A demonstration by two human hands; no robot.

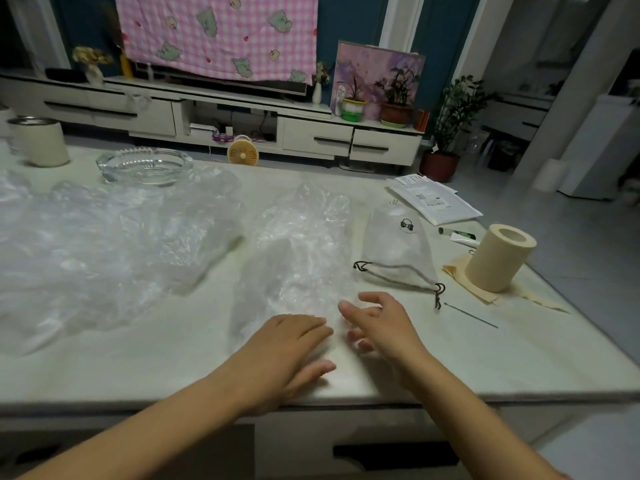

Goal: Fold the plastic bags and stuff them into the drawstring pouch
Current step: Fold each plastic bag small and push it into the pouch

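A glass ashtray point(144, 165) sits upper left of the frame on the table point(138, 368), a paper roll point(497, 258) at right, mail envelopes point(433, 199) behind it.

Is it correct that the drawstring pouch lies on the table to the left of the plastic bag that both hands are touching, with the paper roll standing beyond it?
Not quite. The head view shows the drawstring pouch on the table to the right of the plastic bag, not the left. The rest holds: the left hand and right hand are at the bag's near end, and the paper roll stands further right of the pouch.
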